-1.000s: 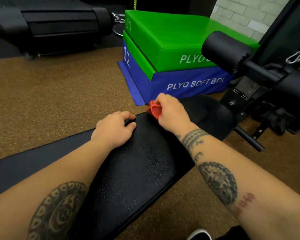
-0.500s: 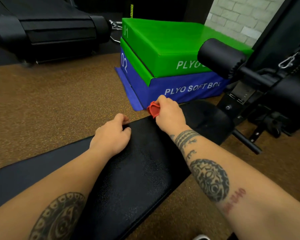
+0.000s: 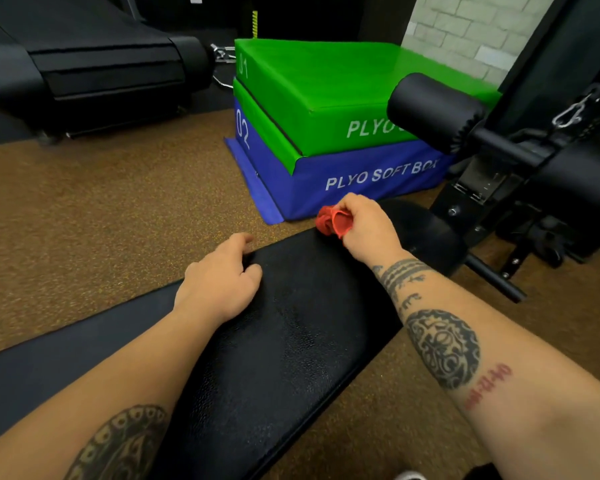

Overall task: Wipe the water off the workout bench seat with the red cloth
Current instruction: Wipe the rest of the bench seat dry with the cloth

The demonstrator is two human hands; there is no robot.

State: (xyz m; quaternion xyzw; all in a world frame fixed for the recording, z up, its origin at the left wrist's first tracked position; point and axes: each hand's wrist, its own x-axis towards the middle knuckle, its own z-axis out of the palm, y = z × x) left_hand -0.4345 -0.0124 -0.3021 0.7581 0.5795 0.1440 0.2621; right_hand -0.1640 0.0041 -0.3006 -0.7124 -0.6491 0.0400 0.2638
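Note:
The black padded bench seat (image 3: 291,341) runs from the lower left toward the centre right, its textured top glinting with fine wet speckles. My right hand (image 3: 368,226) holds the bunched red cloth (image 3: 331,221) at the seat's far edge, the cloth just touching or hovering above the pad. My left hand (image 3: 222,278) rests on the seat's left edge, fingers curled over the side, holding nothing.
Stacked plyo boxes, green (image 3: 319,88) on blue (image 3: 343,181), stand on the brown speckled floor just beyond the seat. A black foam roller pad (image 3: 433,110) and the bench's metal frame (image 3: 499,209) are at right. A treadmill (image 3: 90,71) sits far left.
My right hand has shifted slightly and loosened the red cloth so more of it shows at the seat's far edge. My left hand has slid a little along the left edge.

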